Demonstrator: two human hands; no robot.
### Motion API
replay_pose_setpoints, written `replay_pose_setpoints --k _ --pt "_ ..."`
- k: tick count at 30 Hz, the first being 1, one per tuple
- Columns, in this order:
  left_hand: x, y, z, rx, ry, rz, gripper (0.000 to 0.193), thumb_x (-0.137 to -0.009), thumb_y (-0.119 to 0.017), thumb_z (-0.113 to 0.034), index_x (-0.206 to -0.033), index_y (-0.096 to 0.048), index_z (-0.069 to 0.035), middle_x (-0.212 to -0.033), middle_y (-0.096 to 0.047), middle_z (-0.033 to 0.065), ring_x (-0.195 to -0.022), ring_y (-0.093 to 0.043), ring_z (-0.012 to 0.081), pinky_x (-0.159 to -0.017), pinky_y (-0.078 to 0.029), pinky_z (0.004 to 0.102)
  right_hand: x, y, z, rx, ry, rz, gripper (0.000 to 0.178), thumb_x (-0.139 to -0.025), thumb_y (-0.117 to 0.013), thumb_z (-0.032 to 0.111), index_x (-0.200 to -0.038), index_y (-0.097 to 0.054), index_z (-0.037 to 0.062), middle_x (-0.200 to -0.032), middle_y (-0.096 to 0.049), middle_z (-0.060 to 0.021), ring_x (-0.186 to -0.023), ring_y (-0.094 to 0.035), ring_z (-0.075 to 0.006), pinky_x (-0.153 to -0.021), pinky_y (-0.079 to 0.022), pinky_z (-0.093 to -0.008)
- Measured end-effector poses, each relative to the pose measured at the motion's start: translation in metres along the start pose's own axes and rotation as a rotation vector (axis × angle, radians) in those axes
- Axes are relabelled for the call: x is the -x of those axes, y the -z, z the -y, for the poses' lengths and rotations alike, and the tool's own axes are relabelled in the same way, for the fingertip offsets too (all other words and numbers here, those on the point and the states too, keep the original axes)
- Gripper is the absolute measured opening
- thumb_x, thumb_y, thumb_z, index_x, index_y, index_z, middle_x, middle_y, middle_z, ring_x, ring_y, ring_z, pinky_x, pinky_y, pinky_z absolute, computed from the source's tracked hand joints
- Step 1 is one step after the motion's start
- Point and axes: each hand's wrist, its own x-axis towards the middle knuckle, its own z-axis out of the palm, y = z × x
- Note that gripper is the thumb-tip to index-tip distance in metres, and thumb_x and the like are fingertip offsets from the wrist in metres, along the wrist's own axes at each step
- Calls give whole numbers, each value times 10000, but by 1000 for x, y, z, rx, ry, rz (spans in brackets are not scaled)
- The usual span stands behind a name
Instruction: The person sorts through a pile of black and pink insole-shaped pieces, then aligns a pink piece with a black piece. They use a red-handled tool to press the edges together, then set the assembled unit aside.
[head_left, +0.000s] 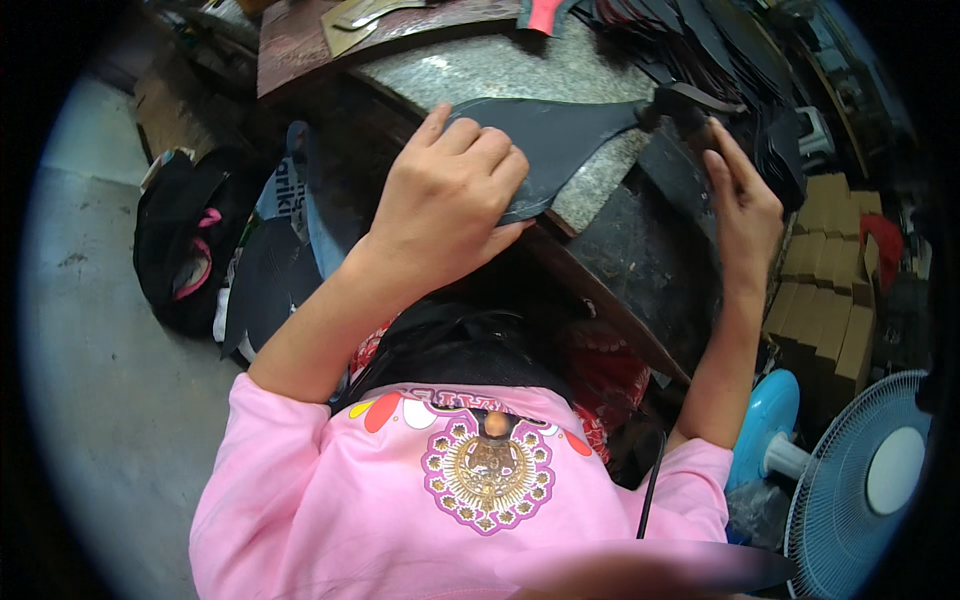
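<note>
A dark grey sheet piece (575,135), like leather, with a curved outline and a narrow right end, lies on a speckled stone slab (610,185). My left hand (455,180) is closed on its left end, thumb along the near edge and fingers curled over the top. In my right hand (745,200) is a dark short-handled tool (692,125), gripped between thumb and fingers. Its head meets the narrow right end of the piece; whether it is a hammer or a brush is not plain.
Stacked dark cut pieces (720,50) lie at the back right. A reddish board (300,45) borders the slab at the back left. Brown cartons (825,290) and a blue-and-white fan (860,480) stand to the right. Black bags (185,235) sit on the left floor.
</note>
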Motion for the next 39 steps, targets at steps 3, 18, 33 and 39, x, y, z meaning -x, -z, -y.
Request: replay_pose_setpoints --k 3,18,33,39 --pt "2 0 0 9 2 9 568 -606 -870 -251 -1082 -645 -39 -1101 -649 127 -1043 -634 308 -1072 -448 508 0 15 5 -291 89 -109 348 -989 -676 250 -1326 -680 166 -1209 -734 -42 -1054 -704 -144 -838 -559 -280" --pt "5 -4 0 18 -2 -22 605 -553 -880 -207 -1083 -641 -41 -1072 -640 120 -1021 -623 299 -1055 -467 484 -1 2 58 -375 253 -30 339 -944 -706 122 -1282 -699 98 -1150 -746 -115 -954 -733 -165 -802 -576 -302" --pt "15 -4 -2 -31 17 9 666 -681 -826 -170 -1297 -618 -24 -1310 -620 168 -1232 -576 344 -1107 -419 493 56 49 -14 168 209 -90 367 -811 -806 200 -1172 -746 165 -889 -695 -42 -709 -661 -207 -624 -518 -316" --pt "22 -9 1 -40 5 8 664 -716 -803 -139 -1338 -601 -25 -1341 -605 172 -1259 -563 350 -1113 -412 489 87 68 -56 282 78 -51 339 -799 -809 171 -1131 -749 142 -978 -705 -41 -883 -674 -212 -731 -536 -329"
